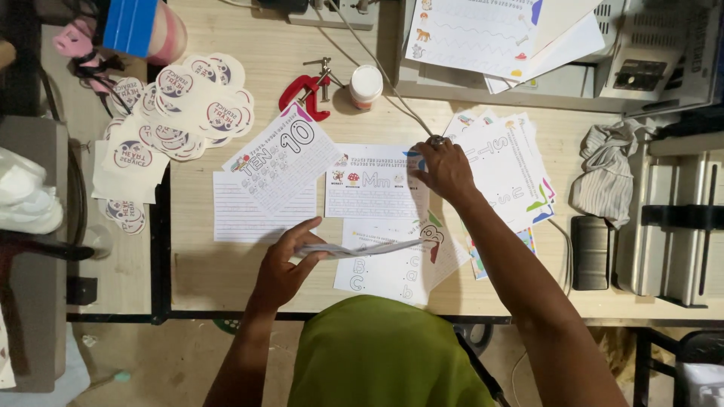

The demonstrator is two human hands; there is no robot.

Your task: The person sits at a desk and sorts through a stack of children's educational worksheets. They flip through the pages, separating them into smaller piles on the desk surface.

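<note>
Green top [381, 354]: closest to the camera, at the bottom, between both arms.
Left hand [283, 267]: just above the near table edge, fingers and thumb pinched shut on a thin stack of sheets.
Thin stack of sheets [362, 248]: held flat and seen edge-on, sticking out to the right from the left hand, floating over the letter sheet.
Letter sheet [396, 271]: lying flat on the wooden table [204, 275], near the front edge, with big round letters and a red and green shape.
Lined page [260, 211]: flat on the table, left of the middle, partly under the tilted sheet.
Tilted sheet [283, 158]: big number on it, lying at a slant on top of the lined page.
Middle sheet [375, 181]: small pictures and big letters, flat on the table, its right edge under the right hand.
Right hand [445, 169]: arm stretched out, fingers bent and pressed down where the middle sheet meets the pile; closed on anything or not, cannot tell.
Pile of sheets [509, 162]: fanned out, just right of the right hand.
Black box [590, 252]: right of the pile, near the table edge.
Striped cloth [607, 173]: crumpled, above the black box.
Round stickers [181, 109]: lots of them, heaped far left.
Red clamp [305, 94]: far side, next to a white jar [366, 84].
More printed pages [483, 34]: farthest back, on a grey machine.
</note>
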